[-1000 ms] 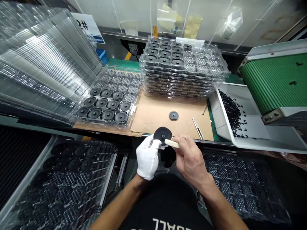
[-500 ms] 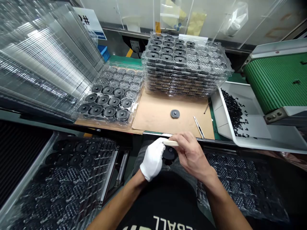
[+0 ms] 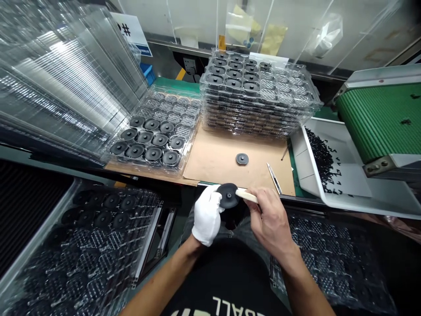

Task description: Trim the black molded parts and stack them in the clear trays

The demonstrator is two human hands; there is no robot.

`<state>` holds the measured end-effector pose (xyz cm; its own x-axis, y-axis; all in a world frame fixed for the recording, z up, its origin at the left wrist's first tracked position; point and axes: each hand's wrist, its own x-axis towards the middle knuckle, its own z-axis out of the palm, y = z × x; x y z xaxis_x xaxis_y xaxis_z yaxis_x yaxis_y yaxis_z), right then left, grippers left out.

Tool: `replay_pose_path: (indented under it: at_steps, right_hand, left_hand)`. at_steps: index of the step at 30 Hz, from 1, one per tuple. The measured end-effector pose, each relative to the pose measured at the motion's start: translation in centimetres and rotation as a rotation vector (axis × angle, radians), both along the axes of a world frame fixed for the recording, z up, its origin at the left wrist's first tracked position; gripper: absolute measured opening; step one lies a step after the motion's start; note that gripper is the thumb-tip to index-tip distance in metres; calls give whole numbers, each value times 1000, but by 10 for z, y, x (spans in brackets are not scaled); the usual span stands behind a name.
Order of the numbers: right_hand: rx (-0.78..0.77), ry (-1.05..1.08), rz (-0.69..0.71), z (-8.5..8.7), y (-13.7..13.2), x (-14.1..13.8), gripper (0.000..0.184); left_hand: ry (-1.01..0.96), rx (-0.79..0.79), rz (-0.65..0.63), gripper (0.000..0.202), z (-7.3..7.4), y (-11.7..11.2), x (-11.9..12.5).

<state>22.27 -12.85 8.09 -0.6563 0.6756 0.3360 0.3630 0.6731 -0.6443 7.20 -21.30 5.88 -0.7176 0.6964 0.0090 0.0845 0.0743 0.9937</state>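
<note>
My left hand (image 3: 207, 215), in a white glove, grips a round black plastic part (image 3: 228, 196) with a small raised hub at its middle. My bare right hand (image 3: 268, 213) pinches a flat, pale wooden-looking stick (image 3: 247, 195). The stick's tip meets the right rim of the held part. On the brown board (image 3: 210, 153) beyond my hands lies a similar dark round part (image 3: 242, 159). A utility knife (image 3: 274, 178) rests to the right of it.
A clear tray (image 3: 184, 153) partly filled with round black parts sits at left. Stacked clear trays (image 3: 259, 109) stand behind the board. At right are a white bin (image 3: 315, 175) of small black pieces and a green conveyor (image 3: 381, 114). More trays lie low on both sides.
The round part has come up and tilted to face me, its full disc now showing. My right hand and the stick have shifted right. The view has moved slightly.
</note>
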Motion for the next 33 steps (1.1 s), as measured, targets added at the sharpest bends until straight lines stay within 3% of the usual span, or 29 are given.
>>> replay_pose_path:
  at_steps: [6, 10, 21, 26, 30, 33]
  right_hand:
    - [-77, 86, 103, 3, -16, -5, 19]
    - [-21, 170, -46, 7, -8, -17, 16]
    - [-21, 65, -11, -1, -9, -27, 15]
    - [-24, 40, -18, 5, -7, -28, 16]
    - [-202, 94, 76, 9, 1, -26, 16]
    - [-357, 230, -149, -10, 21, -24, 21]
  left_hand:
    - [-142, 6, 71, 14, -3, 3, 2]
    - [-277, 19, 34, 21, -1, 2, 5]
    - [-271, -17, 72, 19, -1, -4, 7]
    - [-276, -14, 81, 22, -4, -2, 5]
    - [-266, 32, 123, 21, 0, -2, 3]
    - [-326, 52, 146, 19, 11, -4, 1]
